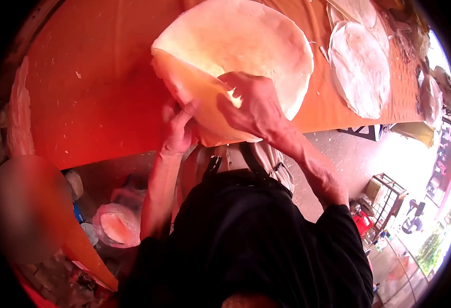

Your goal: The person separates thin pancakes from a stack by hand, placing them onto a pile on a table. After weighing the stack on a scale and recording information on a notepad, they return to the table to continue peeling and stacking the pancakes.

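A stack of large, thin, pale round sheets (266, 46) lies in front of me. Its left part looks lifted and folded over, with a crease slanting down from the upper left. My right hand (253, 102) is over the folded sheet, thumb and fingers closing on it near the crease; a bright gap shows between the fingers. My left hand (178, 126) is at the lower left edge of the sheet. The thumb touches or nearly touches that edge, and the fingers, blurred by motion, stand apart from it.
An orange cloth-covered table (97, 108) bears the sheets. More round white sheets (361, 69) are piled at its right end. At the lower left are a plastic bag (116, 226) and a person in orange (84, 251). Lower right stand a metal rack (389, 197) and a red crate (362, 224).
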The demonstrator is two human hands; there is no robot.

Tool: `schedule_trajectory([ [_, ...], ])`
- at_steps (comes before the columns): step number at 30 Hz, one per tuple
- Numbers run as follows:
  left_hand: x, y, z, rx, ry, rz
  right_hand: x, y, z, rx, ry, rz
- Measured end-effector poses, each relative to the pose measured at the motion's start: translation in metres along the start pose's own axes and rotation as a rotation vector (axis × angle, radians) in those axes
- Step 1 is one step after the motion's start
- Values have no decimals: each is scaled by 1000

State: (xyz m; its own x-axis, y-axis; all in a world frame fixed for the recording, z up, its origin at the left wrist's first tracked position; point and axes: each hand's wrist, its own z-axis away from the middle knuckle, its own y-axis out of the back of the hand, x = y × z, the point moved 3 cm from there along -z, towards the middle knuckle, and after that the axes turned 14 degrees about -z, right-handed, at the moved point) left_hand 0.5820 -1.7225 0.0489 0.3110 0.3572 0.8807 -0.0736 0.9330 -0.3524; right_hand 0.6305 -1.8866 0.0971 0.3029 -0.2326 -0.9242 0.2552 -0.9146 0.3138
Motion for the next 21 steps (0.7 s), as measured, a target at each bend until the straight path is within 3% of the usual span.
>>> schedule_trajectory([
  [2, 3, -2, 4, -16, 41, 151, -6, -15, 4, -86, 19, 39],
  [4, 9, -7, 6, -53, 128, 432, -16, -13, 2, -27, 38, 45],
  [7, -7, 7, 0, -58, 129, 253, -26, -15, -1, -62, 133, 139],
  [14, 3, -12, -2, 86, 82, 43, 4, 13, -6, -88, -350, -346],
  [16, 2, -15, -3, 84, 88, 25, 8, 2, -4, -143, -227, -236],
  [21, -2, -2, 3, 74, 107, 3, 26, 6, -5, -222, -469, -365],
])
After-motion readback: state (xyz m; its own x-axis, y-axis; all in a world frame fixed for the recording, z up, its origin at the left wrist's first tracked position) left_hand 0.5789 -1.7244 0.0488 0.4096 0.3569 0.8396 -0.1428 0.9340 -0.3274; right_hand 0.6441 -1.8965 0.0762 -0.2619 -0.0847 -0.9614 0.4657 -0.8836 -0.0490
